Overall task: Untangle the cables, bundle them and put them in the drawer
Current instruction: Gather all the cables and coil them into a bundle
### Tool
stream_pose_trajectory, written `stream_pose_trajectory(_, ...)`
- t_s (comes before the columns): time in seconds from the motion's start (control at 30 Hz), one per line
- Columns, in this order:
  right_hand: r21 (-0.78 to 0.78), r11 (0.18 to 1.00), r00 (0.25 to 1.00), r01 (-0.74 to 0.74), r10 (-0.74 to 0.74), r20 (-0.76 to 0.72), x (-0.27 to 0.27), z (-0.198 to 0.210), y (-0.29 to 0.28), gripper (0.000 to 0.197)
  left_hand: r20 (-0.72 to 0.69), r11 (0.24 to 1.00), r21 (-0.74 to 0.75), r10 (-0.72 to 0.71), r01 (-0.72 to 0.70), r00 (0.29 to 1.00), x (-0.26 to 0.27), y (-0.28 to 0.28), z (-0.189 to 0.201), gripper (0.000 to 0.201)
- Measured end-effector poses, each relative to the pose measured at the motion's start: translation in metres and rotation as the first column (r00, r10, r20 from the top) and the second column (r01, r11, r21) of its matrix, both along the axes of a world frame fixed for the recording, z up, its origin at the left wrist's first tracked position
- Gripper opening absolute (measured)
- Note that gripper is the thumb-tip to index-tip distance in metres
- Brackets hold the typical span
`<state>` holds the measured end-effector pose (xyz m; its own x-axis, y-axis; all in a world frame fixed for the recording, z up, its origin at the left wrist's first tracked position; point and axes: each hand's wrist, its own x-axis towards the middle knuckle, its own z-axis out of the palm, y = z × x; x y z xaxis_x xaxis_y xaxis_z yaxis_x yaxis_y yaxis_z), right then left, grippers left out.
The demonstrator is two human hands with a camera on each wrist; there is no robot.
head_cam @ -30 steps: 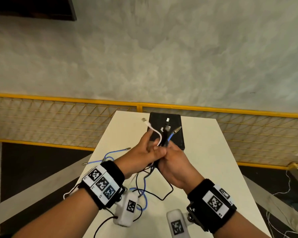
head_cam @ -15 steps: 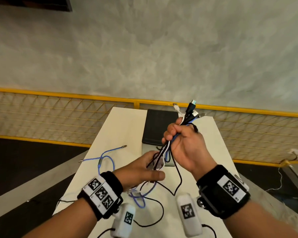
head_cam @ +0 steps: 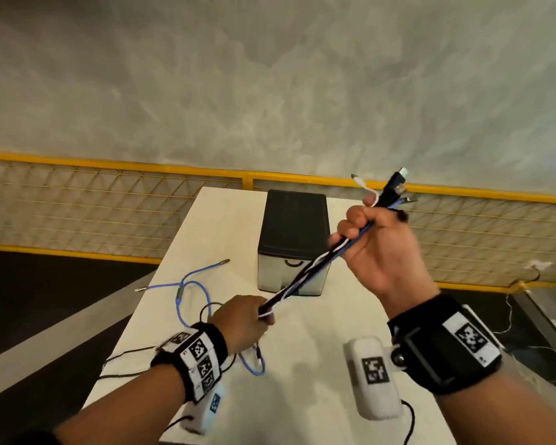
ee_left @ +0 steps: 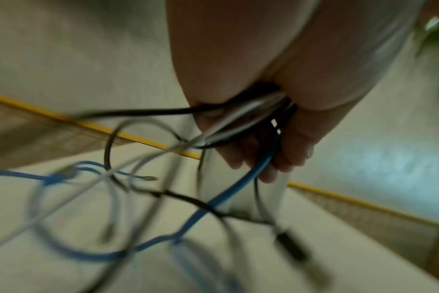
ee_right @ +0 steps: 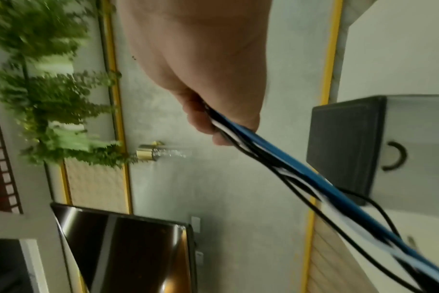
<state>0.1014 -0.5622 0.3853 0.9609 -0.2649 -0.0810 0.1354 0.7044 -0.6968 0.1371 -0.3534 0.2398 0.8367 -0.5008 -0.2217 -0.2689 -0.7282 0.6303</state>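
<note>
A bunch of black, white and blue cables (head_cam: 305, 273) runs taut between my two hands above the white table (head_cam: 318, 319). My right hand (head_cam: 374, 248) grips the bunch near its plug ends (head_cam: 395, 189), raised at the right; the wrist view shows the cables (ee_right: 283, 164) leaving that fist. Lower left, my left hand (head_cam: 246, 319) is curled round the same bunch, seen as cables (ee_left: 251, 121) passing through the fingers. Loose blue cable loops (head_cam: 187, 293) trail on the table. The small drawer box (head_cam: 292, 242), black top and closed front with a handle, stands behind the bunch.
A yellow-framed mesh railing (head_cam: 109, 200) runs behind the table, with a grey wall above. Thin black wires (head_cam: 122, 364) lie by the table's left edge. The right wrist view shows a dark screen (ee_right: 128, 243) and green foliage (ee_right: 50, 103).
My right hand has risen up and to the right with the plug ends while the left hand slid down the bunch, stretching the cables straight. The drawer box front now shows.
</note>
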Motion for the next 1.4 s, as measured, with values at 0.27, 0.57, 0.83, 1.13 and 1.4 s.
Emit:
stream_pose_trajectory(0.27, 0.037, 0.994, 0.987, 0.099, -0.093, -0.133, 0.004, -0.016, -0.032, 0.027, 0.102, 0.989, 0.033, 0.142, -0.146, 0.985, 0.004, 0.108, -0.055, 0.011)
stream_pose_trajectory(0.57, 0.032, 0.995, 0.989, 0.099, -0.094, -0.115, 0.006, -0.026, -0.03, 0.031, 0.292, 0.893, 0.431, -0.003, -0.129, 0.956, 0.011, 0.155, -0.043, 0.013)
stream_pose_trajectory(0.83, -0.031, 0.999, 0.98, 0.031, -0.036, -0.193, 0.002, -0.044, -0.019, 0.031, -0.222, 0.772, 0.608, -0.06, 0.186, 0.973, 0.007, 0.133, -0.034, 0.129)
stream_pose_trajectory(1.13, -0.195, 0.89, 0.909, -0.412, 0.385, -0.162, -0.023, -0.051, 0.016, 0.021, -0.428, 0.837, -0.518, -0.074, -0.177, 0.901, 0.018, -0.025, 0.099, 0.059)
stream_pose_trajectory(1.4, -0.292, 0.79, 0.842, -0.539, 0.491, -0.224, -0.038, -0.056, 0.019, 0.013, -0.292, 0.659, -0.735, -0.092, -0.161, 0.952, 0.008, -0.047, 0.11, 0.031)
